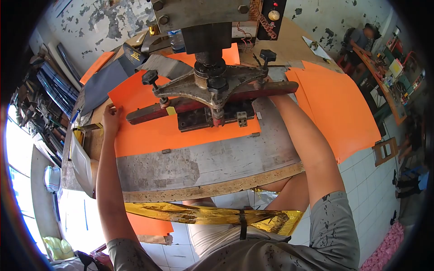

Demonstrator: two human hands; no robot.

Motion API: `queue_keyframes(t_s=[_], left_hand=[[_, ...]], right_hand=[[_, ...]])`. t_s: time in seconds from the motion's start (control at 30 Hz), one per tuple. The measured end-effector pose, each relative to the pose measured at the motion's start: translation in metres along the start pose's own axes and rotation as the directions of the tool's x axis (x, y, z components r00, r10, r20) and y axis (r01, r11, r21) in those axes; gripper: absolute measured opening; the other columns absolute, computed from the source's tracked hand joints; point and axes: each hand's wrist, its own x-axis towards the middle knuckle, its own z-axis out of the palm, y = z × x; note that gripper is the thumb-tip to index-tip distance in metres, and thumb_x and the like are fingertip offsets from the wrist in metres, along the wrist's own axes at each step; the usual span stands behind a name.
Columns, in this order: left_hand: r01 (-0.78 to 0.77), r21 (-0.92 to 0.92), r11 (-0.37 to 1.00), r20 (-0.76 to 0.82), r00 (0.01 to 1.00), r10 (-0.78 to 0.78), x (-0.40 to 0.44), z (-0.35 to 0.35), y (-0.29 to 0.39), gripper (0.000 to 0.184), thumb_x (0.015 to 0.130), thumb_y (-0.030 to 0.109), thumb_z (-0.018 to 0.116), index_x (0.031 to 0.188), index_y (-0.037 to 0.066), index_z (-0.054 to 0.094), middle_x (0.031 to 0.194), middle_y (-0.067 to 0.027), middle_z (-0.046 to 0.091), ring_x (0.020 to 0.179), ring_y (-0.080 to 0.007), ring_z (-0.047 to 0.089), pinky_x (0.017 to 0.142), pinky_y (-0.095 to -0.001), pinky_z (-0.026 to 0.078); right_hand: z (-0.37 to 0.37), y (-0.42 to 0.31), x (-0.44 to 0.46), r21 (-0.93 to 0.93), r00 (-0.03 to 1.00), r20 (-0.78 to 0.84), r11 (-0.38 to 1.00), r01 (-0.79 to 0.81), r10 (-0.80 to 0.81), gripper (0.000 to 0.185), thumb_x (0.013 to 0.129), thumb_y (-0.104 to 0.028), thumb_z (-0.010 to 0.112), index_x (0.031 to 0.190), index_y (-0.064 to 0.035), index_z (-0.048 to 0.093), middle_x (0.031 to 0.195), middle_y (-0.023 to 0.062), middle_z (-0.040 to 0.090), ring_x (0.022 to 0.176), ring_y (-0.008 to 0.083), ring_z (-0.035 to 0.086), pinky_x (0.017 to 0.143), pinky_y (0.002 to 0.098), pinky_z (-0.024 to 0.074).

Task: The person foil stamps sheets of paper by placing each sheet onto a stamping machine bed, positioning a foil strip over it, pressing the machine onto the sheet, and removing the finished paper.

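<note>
An orange sheet (149, 142) lies on the grey metal bed (226, 158) of a press, under the press head (212, 88) and its long dark red bar (153, 113). My left hand (111, 118) is at the sheet's left edge, its fingers curled and closed on that edge. My right forearm reaches across the bed's right side, and my right hand (275, 94) goes behind the bar, so its fingers are hidden. Below the head sits a dark plate (194, 122) with a small metal block (242, 119) at its right end.
Stacked orange sheets (337, 106) lie on the right. Gold foil (181, 214) stretches across my lap in front of the wooden edge (217, 184). Dark blue material (106, 86) and a clear bottle (176, 40) are at the back left. A person (359, 38) is at a far bench.
</note>
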Motion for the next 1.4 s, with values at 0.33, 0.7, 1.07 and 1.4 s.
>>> queue_keyframes(t_s=[0.33, 0.7, 1.07, 1.4], left_hand=[[0.054, 0.190, 0.980, -0.097, 0.995, -0.036, -0.003, 0.003, 0.010, 0.049, 0.090, 0.035, 0.076, 0.128, 0.006, 0.067, 0.099, -0.0133, 0.079, 0.091, -0.0295, 0.076, 0.079, -0.0439, 0.056], [0.030, 0.178, 0.983, -0.035, 0.999, -0.024, -0.012, 0.002, 0.021, 0.058, 0.088, 0.037, 0.078, 0.137, 0.010, 0.062, 0.101, -0.0110, 0.077, 0.086, -0.0304, 0.073, 0.078, -0.0458, 0.056], [-0.211, 0.346, 0.914, 0.143, 0.975, 0.171, -0.103, -0.028, 0.076, 0.052, 0.095, 0.025, 0.071, 0.140, 0.005, 0.056, 0.143, -0.0175, 0.056, 0.132, -0.0380, 0.054, 0.110, -0.0475, 0.045], [-0.331, 0.197, 0.923, 0.439, 0.871, 0.219, -0.250, -0.056, 0.153, 0.051, 0.103, 0.023, 0.061, 0.149, 0.004, 0.054, 0.164, -0.0152, 0.041, 0.154, -0.0367, 0.033, 0.126, -0.0489, 0.027]], right_hand=[[-0.001, -0.002, 0.000, -0.001, 1.000, 0.009, 1.000, 0.002, -0.002, 0.028, 0.096, -0.021, 0.063, 0.118, -0.0034, 0.062, 0.123, 0.0192, 0.064, 0.126, 0.0396, 0.054, 0.104, 0.0519, 0.0449], [-0.002, 0.001, 0.002, -0.020, 1.000, 0.003, 1.000, 0.009, -0.009, 0.028, 0.096, -0.020, 0.063, 0.118, -0.0030, 0.062, 0.122, 0.0195, 0.065, 0.125, 0.0400, 0.054, 0.103, 0.0525, 0.0451], [-0.012, -0.078, -0.055, -0.400, 0.991, 0.130, 0.916, 0.011, 0.045, 0.030, 0.098, -0.017, 0.060, 0.124, -0.0024, 0.062, 0.129, 0.0201, 0.062, 0.127, 0.0406, 0.054, 0.104, 0.0530, 0.0449], [-0.042, -0.208, -0.193, -0.229, 0.992, 0.125, 0.973, 0.014, 0.015, 0.049, 0.107, -0.028, 0.055, 0.146, 0.0023, 0.052, 0.152, 0.0160, 0.052, 0.145, 0.0339, 0.044, 0.118, 0.0485, 0.0359]])
